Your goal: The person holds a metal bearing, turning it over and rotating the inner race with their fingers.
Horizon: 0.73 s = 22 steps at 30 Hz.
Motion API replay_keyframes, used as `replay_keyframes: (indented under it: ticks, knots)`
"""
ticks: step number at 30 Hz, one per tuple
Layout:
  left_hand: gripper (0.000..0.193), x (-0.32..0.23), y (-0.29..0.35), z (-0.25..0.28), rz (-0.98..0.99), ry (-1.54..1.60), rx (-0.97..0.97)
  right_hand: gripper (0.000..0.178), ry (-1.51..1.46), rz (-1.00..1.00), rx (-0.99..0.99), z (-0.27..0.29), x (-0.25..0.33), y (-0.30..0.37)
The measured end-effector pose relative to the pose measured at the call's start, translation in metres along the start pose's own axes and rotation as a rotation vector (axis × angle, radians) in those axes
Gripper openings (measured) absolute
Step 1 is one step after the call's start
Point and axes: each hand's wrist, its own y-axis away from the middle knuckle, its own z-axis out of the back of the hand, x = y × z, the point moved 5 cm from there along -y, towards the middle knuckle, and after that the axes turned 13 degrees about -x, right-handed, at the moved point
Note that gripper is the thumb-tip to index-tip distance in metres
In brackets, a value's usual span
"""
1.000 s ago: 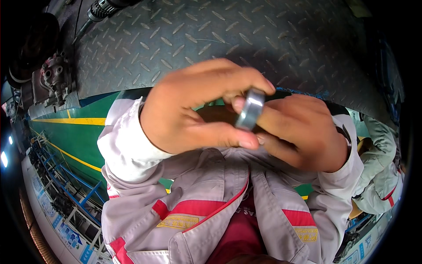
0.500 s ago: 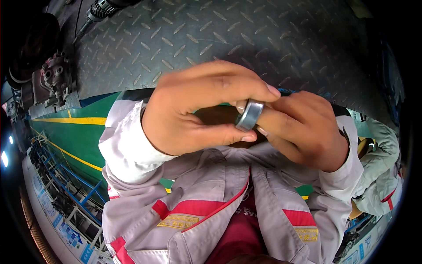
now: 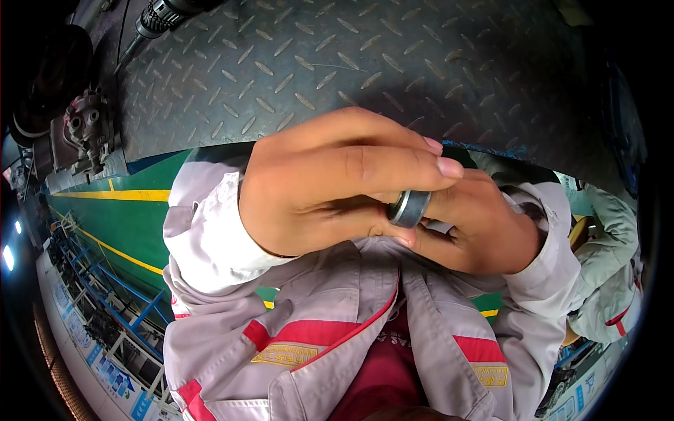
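Note:
A small, wide steel ring [image 3: 411, 209] with a dark outer band and a bright rim is held between my two hands in front of my chest. My left hand [image 3: 309, 186] is closed around its left side, thumb below and fingers reaching over the top. From the right, my right hand [image 3: 488, 224] grips the same ring with bent fingers, a finger lying right against the band. The hands overlap at the fingertips, so the ring's far side and some fingers are hidden.
A dark diamond-plate metal bench top [image 3: 309, 77] lies just beyond my hands. On its far left are a geared shaft [image 3: 160, 17] and a cast metal housing [image 3: 88, 126]. Another person's sleeve [image 3: 607, 245] shows at right. Blue-framed racks [image 3: 133, 309] stand at lower left.
The ring has shifted slightly right and down and turned, showing more of its band. My left fingers have slid right over the top of it. My right hand has also dropped a little.

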Motion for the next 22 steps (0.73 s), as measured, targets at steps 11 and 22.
replay_keyframes:
  ticks: [11, 22]
  knots:
    - [0.043, -0.001, 0.009, -0.001, -0.273, -0.163, 0.002, 0.041, -0.734, -0.621, 0.272, -0.009, -0.006, 0.011]
    - [0.094, 0.005, 0.013, -0.002, 0.181, -0.183, 0.094, 0.039, 0.086, 0.068, -0.064, -0.010, -0.002, 0.002]
